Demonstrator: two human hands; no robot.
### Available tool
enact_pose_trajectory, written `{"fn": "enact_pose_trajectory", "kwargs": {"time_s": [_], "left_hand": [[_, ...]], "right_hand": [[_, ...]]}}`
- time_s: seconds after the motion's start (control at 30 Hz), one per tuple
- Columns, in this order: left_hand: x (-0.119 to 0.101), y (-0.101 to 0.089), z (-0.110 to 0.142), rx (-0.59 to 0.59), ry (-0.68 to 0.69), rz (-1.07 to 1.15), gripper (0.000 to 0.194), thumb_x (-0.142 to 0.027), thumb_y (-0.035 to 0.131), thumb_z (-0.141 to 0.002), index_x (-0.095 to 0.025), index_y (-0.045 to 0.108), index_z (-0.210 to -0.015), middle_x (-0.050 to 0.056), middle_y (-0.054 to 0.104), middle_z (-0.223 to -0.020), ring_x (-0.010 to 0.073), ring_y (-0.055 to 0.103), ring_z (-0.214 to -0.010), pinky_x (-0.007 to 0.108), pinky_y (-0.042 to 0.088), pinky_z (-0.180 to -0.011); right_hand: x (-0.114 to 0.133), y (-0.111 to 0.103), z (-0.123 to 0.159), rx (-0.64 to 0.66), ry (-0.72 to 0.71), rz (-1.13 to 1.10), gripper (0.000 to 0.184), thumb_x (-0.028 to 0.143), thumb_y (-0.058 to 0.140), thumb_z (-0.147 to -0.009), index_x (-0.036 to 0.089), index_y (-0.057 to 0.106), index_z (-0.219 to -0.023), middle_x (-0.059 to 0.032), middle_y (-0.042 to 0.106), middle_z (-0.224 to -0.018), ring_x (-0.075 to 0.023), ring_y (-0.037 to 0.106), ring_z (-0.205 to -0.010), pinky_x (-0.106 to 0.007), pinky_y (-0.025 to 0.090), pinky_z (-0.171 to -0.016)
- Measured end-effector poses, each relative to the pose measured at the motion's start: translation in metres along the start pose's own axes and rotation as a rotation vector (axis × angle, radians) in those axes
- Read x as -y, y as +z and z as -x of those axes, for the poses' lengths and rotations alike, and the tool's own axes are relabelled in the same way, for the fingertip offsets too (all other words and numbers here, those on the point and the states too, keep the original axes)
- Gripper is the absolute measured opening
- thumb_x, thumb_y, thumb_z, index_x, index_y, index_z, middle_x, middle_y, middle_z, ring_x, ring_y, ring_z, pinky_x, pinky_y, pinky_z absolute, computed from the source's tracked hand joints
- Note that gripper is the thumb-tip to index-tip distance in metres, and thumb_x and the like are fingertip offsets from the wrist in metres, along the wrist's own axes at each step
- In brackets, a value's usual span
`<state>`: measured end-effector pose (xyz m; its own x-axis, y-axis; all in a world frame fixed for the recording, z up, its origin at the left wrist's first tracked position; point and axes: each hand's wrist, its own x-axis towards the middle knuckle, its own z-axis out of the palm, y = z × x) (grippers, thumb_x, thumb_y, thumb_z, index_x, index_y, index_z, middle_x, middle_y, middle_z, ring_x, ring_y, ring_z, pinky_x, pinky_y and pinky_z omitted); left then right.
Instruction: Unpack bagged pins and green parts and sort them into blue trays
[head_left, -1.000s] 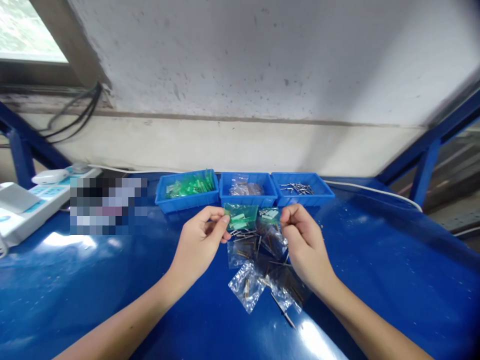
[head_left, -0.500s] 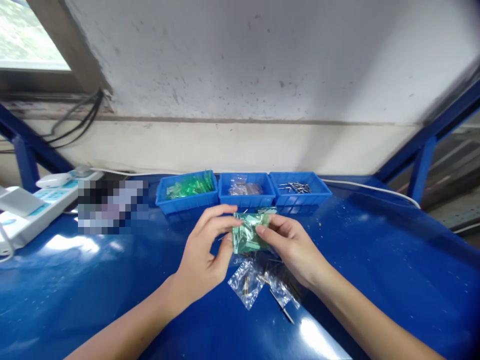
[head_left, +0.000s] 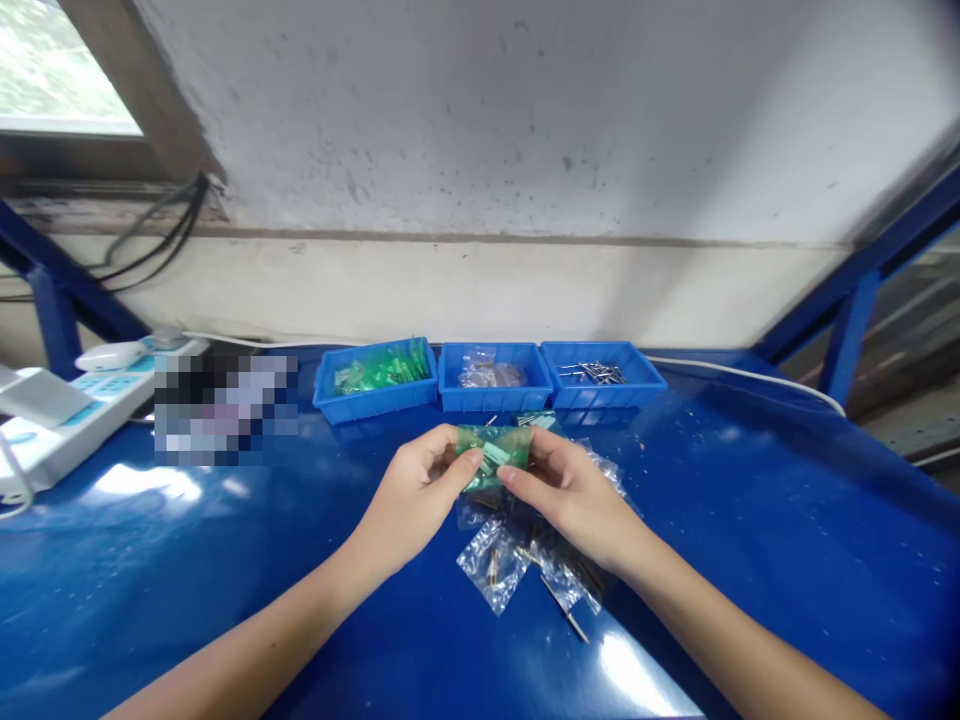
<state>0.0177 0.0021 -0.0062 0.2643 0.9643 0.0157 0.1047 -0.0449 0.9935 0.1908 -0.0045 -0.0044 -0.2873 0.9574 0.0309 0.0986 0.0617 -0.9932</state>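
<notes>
A small green translucent plastic packet (head_left: 493, 453) is held up between both hands over the blue table. Light-coloured pieces show through its film. My left hand (head_left: 420, 490) pinches the packet's left side between thumb and fingers. Its right side is gripped the same way by my right hand (head_left: 577, 495), with the thumb on the near face. Below the hands lie clear plastic bags (head_left: 493, 567) with small brass-coloured parts inside. A thin metal rod (head_left: 564, 608) rests beside them, pointing toward me. My right hand hides part of this pile.
Three blue bins stand along the back: one with green packets (head_left: 386, 368), one with clear bags (head_left: 491, 375), one with metal rods (head_left: 600, 373). At left are a white power strip (head_left: 97, 395) and a blurred-out object (head_left: 221, 410). A white cable (head_left: 750, 377) runs behind.
My left hand has closed from spread fingers into a pinch on the packet's left side. The packet has shifted slightly left and its near edge has tilted. The bins have stayed put.
</notes>
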Motion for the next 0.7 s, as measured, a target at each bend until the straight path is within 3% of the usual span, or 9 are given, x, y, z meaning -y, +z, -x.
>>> {"fn": "enact_pose_trajectory", "kwargs": {"time_s": [0.1, 0.2, 0.33, 0.43, 0.57, 0.7], "left_hand": [[0.003, 0.001, -0.001, 0.007, -0.026, 0.079, 0.018, -0.033, 0.057, -0.085, -0.018, 0.062, -0.09, 0.004, 0.066, -0.087, 0.0178, 0.059, -0.082, 0.028, 0.044, -0.075], [0.003, 0.002, -0.001, 0.044, -0.04, 0.189, 0.017, -0.031, 0.058, -0.085, -0.017, 0.062, -0.093, 0.004, 0.067, -0.092, 0.0176, 0.059, -0.087, 0.028, 0.043, -0.079], [-0.001, 0.001, -0.001, 0.167, -0.141, 0.417, 0.017, -0.03, 0.058, -0.086, -0.017, 0.061, -0.097, 0.006, 0.066, -0.094, 0.0162, 0.059, -0.084, 0.028, 0.044, -0.078], [-0.003, 0.001, -0.001, 0.214, -0.197, 0.514, 0.017, -0.029, 0.057, -0.086, -0.017, 0.06, -0.097, 0.006, 0.065, -0.093, 0.0135, 0.058, -0.079, 0.024, 0.044, -0.07], [0.001, 0.003, -0.002, 0.116, -0.188, 0.405, 0.015, -0.031, 0.055, -0.088, -0.018, 0.059, -0.092, 0.004, 0.062, -0.09, 0.0124, 0.055, -0.077, 0.023, 0.042, -0.067], [0.004, 0.002, -0.002, 0.062, -0.085, 0.178, 0.013, -0.03, 0.053, -0.088, -0.018, 0.055, -0.091, 0.002, 0.06, -0.085, 0.0136, 0.054, -0.079, 0.025, 0.042, -0.07]], "right_hand": [[0.0, -0.001, 0.0, 0.005, 0.007, 0.032, 0.017, 0.033, 0.058, -0.082, 0.017, 0.056, -0.079, -0.001, 0.061, -0.076, -0.0139, 0.057, -0.071, -0.029, 0.046, -0.069], [0.002, -0.003, 0.0, 0.024, 0.038, -0.078, 0.016, 0.032, 0.061, -0.08, 0.017, 0.058, -0.079, -0.0001, 0.061, -0.075, -0.0127, 0.056, -0.068, -0.029, 0.045, -0.069], [0.002, -0.007, -0.001, 0.182, 0.084, -0.372, 0.015, 0.031, 0.067, -0.077, 0.018, 0.063, -0.081, -0.0001, 0.062, -0.074, -0.0123, 0.057, -0.068, -0.031, 0.045, -0.075], [-0.001, -0.01, -0.003, 0.257, 0.089, -0.474, 0.014, 0.031, 0.068, -0.075, 0.018, 0.066, -0.082, -0.0006, 0.064, -0.076, -0.0124, 0.058, -0.068, -0.032, 0.045, -0.076], [-0.005, -0.011, -0.005, 0.233, 0.076, -0.371, 0.013, 0.029, 0.068, -0.075, 0.018, 0.064, -0.081, 0.0004, 0.062, -0.075, -0.0122, 0.056, -0.068, -0.032, 0.044, -0.079], [-0.007, -0.006, -0.006, 0.08, 0.055, -0.137, 0.016, 0.033, 0.063, -0.078, 0.018, 0.058, -0.074, 0.0019, 0.056, -0.067, -0.0127, 0.053, -0.065, -0.031, 0.044, -0.074]]}}
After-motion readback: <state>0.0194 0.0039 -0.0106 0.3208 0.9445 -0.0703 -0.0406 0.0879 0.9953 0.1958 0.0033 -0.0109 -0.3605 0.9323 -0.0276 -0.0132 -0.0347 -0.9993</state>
